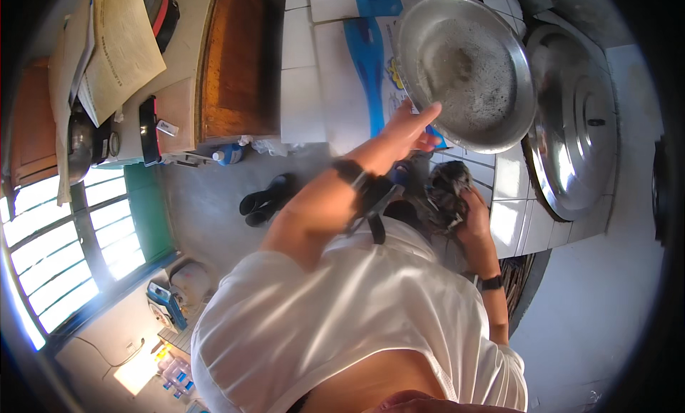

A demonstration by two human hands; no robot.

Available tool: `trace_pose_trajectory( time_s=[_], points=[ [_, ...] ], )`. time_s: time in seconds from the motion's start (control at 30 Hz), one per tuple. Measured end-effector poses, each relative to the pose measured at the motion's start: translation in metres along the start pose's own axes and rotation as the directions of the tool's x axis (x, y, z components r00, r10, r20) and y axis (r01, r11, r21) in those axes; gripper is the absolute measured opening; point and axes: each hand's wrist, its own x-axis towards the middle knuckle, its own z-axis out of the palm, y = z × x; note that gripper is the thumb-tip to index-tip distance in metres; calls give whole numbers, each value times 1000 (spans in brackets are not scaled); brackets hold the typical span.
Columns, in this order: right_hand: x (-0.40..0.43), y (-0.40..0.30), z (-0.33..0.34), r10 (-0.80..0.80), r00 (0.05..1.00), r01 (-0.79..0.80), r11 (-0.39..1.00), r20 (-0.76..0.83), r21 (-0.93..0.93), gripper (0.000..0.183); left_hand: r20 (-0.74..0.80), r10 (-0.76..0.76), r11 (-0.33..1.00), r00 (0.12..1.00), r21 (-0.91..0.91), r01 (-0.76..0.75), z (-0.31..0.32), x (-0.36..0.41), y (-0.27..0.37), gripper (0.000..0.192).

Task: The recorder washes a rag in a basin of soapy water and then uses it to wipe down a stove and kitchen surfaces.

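Observation:
A wide metal basin point(465, 73) of cloudy, sudsy water stands on the tiled counter ahead of me. My left hand point(412, 128) is at its near-left rim, fingers spread and thumb overlapping the rim in view; whether it touches the metal is unclear. Lower and to the right, my right hand point(473, 212) grips a crumpled dark grey rag point(448, 196) in front of my waist, beside the counter edge. Part of the rag's underside is hidden.
Right of the basin, a large domed metal lid point(570, 124) covers a round opening in the counter. A blue-and-white printed sheet point(369, 65) lies left of the basin. Black boots point(267, 199) stand on the floor. A wooden cabinet point(238, 65) is at the left.

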Motion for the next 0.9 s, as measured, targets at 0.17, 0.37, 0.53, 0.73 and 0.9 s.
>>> trace_pose_trajectory(
  time_s=[0.17,0.37,0.53,0.73,0.9],
  points=[
    [5,2,65,124,973,-149,981,193,121,35,199,-164,818,966,575,21,-91,-36,-34,34],
    [28,18,140,-449,881,462,884,152,-67,32,405,-461,561,789,823,-94,-143,-73,-63,37],
    [95,38,149,-604,345,685,-361,719,-633,36,471,9,966,882,-234,115,-145,-60,-95,51],
    [122,60,112,-631,548,325,-445,550,-834,49,61,15,988,998,-157,-5,-164,-52,-66,39],
    [123,66,111,-540,686,206,-500,488,-842,55,-321,-239,950,917,120,290,-208,-52,-90,25]
  ],
)
